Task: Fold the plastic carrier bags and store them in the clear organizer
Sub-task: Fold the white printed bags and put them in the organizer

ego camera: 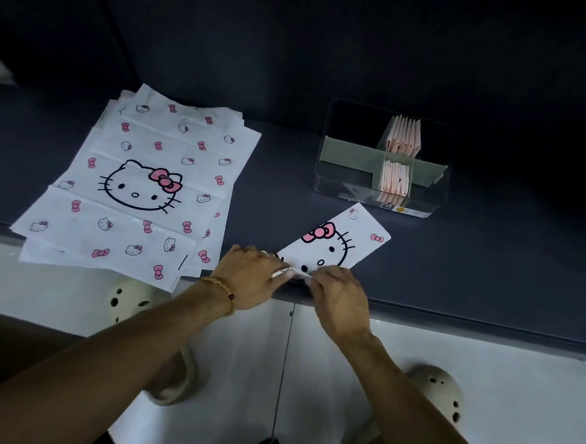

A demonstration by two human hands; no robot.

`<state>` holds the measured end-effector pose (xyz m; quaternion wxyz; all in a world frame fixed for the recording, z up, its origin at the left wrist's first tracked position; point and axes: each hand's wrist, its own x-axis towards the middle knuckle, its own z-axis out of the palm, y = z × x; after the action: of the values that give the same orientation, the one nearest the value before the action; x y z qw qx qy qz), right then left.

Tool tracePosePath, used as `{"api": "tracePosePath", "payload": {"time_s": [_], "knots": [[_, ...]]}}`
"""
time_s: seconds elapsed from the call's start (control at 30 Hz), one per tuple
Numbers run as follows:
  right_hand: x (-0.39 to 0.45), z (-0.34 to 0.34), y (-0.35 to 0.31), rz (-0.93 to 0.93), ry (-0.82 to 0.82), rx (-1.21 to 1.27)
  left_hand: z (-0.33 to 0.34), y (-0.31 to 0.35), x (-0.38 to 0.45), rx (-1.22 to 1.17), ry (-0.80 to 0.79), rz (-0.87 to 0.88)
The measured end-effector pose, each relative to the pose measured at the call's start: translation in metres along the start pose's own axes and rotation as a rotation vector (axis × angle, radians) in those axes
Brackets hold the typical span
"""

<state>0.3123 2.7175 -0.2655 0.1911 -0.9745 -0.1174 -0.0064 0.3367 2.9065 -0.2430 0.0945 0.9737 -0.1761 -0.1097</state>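
1. Folded bag (338,246), a white strip printed with a cat face and pink bow, lies on the dark counter (453,266), its near end at the counter's front edge, where both hands meet.
2. Left hand (250,277), with a bead bracelet (220,291) on its wrist, pinches that near corner; the fingertips seem curled round the plastic, though the spot is blurred.
3. Right hand (340,298) grips the same end from the other side, fingers bent onto the fold.
4. Beyond the grip and slightly right stands the clear organizer (384,158), with folded bags upright in its divided middle compartments.
5. Left of the grip, well apart from it, lies the stack of flat bags (139,185), overhanging the counter edge.
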Motion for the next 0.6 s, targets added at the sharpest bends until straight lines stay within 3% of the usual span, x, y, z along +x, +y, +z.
{"api": "tracePosePath", "payload": {"time_s": [0.13,0.23,0.33,0.43,0.5,0.6], "knots": [[0.013,-0.01,0.011,0.229,-0.018,0.28,-0.02,-0.006,0.007,-0.752,-0.047,-0.274],[0.02,-0.016,0.022,0.368,-0.158,0.589,-0.017,-0.009,0.01,-1.022,-0.032,-0.29],[0.023,-0.013,0.028,0.497,-0.177,0.842,-0.002,0.003,0.018,-0.94,0.03,-0.307],[0.025,-0.006,0.029,0.665,-0.043,0.906,0.014,0.017,0.03,-0.678,0.09,-0.381],[0.027,-0.002,0.03,0.736,0.025,0.81,0.022,0.024,0.036,-0.57,0.082,-0.427],[0.033,0.003,0.029,0.695,0.034,0.539,0.028,0.028,0.042,-0.486,0.083,-0.501]]}}
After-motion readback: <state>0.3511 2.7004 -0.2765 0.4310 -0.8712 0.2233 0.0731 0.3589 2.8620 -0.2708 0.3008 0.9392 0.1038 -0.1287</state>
